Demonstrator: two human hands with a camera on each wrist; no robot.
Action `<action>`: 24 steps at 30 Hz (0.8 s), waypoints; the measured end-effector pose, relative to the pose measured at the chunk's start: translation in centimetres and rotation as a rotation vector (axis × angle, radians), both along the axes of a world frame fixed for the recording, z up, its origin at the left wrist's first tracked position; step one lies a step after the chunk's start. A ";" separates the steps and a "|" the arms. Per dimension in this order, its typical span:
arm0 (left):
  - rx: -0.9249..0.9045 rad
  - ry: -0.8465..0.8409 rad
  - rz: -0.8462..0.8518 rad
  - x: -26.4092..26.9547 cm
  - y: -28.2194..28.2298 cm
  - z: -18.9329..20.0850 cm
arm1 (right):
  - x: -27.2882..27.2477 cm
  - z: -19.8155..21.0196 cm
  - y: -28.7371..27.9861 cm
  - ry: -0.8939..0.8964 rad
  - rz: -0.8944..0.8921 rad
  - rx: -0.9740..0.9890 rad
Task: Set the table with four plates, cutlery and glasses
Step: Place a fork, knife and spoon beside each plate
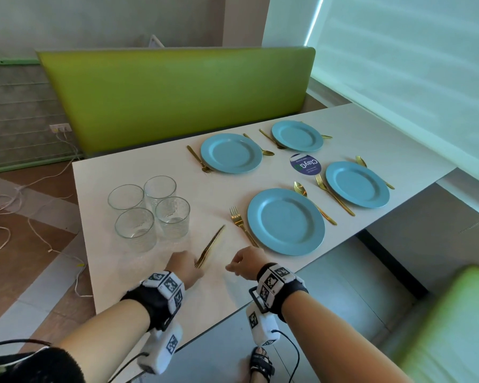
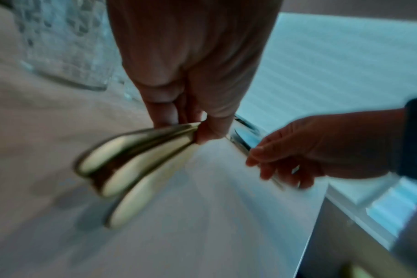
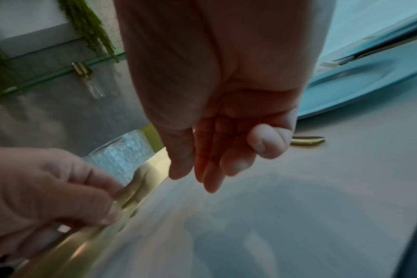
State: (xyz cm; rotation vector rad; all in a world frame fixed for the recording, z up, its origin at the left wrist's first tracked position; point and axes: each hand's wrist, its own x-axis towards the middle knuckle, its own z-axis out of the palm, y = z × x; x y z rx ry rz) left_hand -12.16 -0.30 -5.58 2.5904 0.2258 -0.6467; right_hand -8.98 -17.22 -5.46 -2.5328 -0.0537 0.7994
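Several blue plates lie on the white table [image 1: 138,167]; the nearest plate [image 1: 286,221] has a gold fork [image 1: 242,226] on its left and a gold spoon [image 1: 313,201] on its right. My left hand [image 1: 187,265] pinches a bunch of gold knives [image 1: 209,248] by their handles, blades pointing away towards the glasses [image 1: 150,211]. In the left wrist view the knife handles [image 2: 131,165] fan out below my fingertips. My right hand [image 1: 244,262] hovers just right of the knives, fingers loosely curled and holding nothing, as the right wrist view shows of that hand [image 3: 226,150].
Several clear glasses stand together on the table's left part. A round blue sticker [image 1: 305,165] lies between the plates. A green bench back [image 1: 177,98] runs behind the table, another green seat [image 1: 454,327] is at lower right, and cables [image 1: 25,217] lie on the floor left.
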 end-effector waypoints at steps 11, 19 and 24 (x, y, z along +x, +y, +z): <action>-0.656 0.024 0.240 3.3 -1.5 1.8 | 1.7 1.2 1.0 0.052 -0.321 0.499; -0.767 0.014 0.297 5.7 -3.9 2.5 | 3.5 3.0 -0.5 -0.049 -0.428 0.542; -0.920 0.025 0.392 9.3 -6.6 4.5 | 7.1 4.9 -4.0 -0.151 -0.458 0.507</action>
